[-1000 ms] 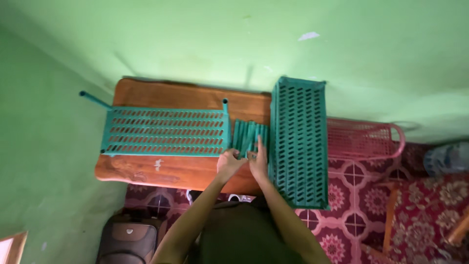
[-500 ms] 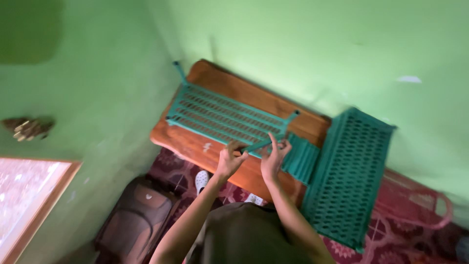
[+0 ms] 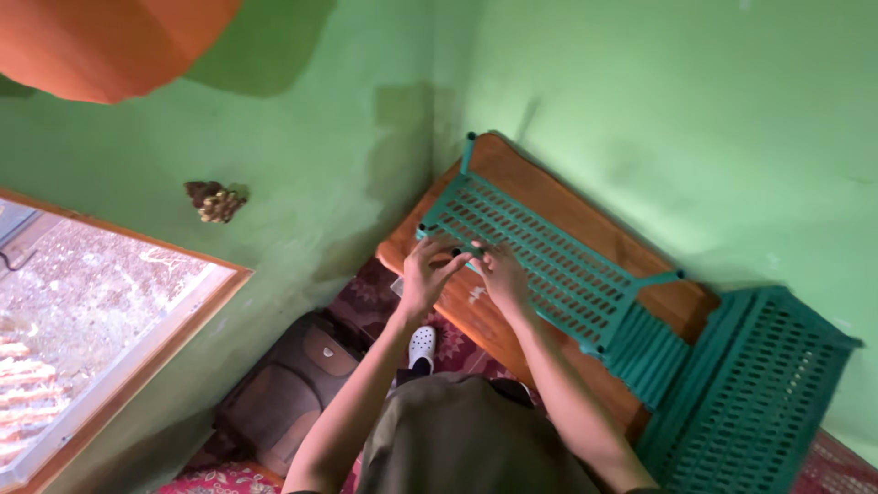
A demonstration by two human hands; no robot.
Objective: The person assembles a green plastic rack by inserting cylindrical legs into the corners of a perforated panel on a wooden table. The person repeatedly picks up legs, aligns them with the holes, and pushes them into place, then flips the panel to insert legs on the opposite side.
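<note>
A green slatted plastic shelf panel (image 3: 549,261) with short corner posts lies flat on a brown wooden table (image 3: 521,178) set in the room's corner. My left hand (image 3: 426,273) has its fingers curled over the panel's near edge, close to the near-left corner socket. Right beside it, my right hand (image 3: 500,273) grips the same edge, fingertips on the slats. A bundle of green tubes (image 3: 651,355) lies on the table just right of the panel. A second green slatted panel (image 3: 764,393) lies further right.
Green walls close the table in at the back and left. On the patterned red floor below stand a brown bag (image 3: 285,395) and a white shoe (image 3: 422,346). A wood-framed window (image 3: 101,320) is at the left, an orange object (image 3: 110,41) at the top left.
The view has swung left and tilted. My hands have moved from the panel's right end by the tubes to its left end near the corner socket.
</note>
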